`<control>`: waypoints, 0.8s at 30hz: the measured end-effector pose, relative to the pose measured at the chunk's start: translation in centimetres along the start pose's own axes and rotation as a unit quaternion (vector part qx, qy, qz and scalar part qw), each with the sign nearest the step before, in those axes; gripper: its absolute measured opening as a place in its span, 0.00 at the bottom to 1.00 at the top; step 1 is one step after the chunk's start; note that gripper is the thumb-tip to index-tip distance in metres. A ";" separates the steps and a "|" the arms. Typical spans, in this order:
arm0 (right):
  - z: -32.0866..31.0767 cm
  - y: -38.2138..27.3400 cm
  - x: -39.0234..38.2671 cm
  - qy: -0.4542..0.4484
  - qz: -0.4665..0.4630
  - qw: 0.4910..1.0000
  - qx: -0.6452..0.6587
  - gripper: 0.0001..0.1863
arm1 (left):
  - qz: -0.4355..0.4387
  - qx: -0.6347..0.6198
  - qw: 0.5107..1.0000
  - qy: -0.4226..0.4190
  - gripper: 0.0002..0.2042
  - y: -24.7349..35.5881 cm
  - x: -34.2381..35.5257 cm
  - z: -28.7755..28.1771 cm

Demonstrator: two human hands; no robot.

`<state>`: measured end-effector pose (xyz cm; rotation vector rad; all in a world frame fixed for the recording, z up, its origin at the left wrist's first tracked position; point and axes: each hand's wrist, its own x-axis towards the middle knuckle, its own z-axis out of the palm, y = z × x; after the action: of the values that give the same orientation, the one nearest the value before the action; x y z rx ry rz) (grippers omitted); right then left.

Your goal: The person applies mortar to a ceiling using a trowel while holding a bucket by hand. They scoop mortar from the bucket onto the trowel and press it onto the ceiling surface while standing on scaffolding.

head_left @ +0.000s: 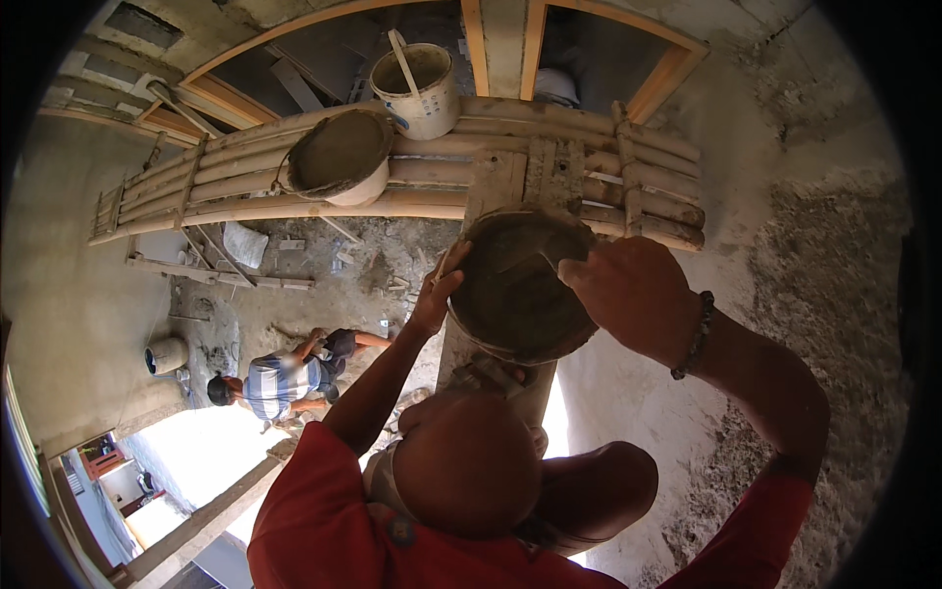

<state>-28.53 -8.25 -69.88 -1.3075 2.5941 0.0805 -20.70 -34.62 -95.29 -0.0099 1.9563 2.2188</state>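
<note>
A round bucket [473,334] of wet grey mortar [525,309] stands in front of me on a wooden plank. My left hand [439,293] grips the bucket's left rim. Wrapped in a fist around a trowel, my right hand [636,294] is over the right side of the bucket. The trowel [535,259] shows only its metal neck and part of a mortar-smeared blade lying in the mix; its handle is hidden in my fingers. A dark beaded bracelet circles my right wrist.
Beyond, a bamboo platform [432,201] carries another mortar-filled bucket [365,187] and a white pail [432,106] with a stick in it. A rough plastered wall [824,285] rises on the right. Far below at left, a person in a striped shirt [280,383] crouches near a drum [169,356].
</note>
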 end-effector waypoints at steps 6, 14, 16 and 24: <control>5.2 -0.4 9.3 0.028 -0.111 0.993 -0.027 0.07 | -0.004 -0.009 0.999 0.046 0.32 -0.3 -0.4 0.5; 10.7 -2.5 4.9 -0.010 -0.011 0.996 0.086 0.08 | -0.030 0.020 0.982 0.184 0.31 0.1 -1.6 1.8; 11.2 -1.5 3.6 0.102 0.017 0.955 0.278 0.11 | -0.121 0.043 0.974 0.186 0.28 1.1 -1.8 2.2; 17.1 -3.2 7.3 0.178 0.049 0.666 0.722 0.10 | -0.083 0.032 0.979 0.181 0.19 -0.1 -4.5 4.5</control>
<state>-27.05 -13.24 -87.96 -0.4779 1.7861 -1.9026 -15.72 -30.76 -94.25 -0.5860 2.1094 2.1603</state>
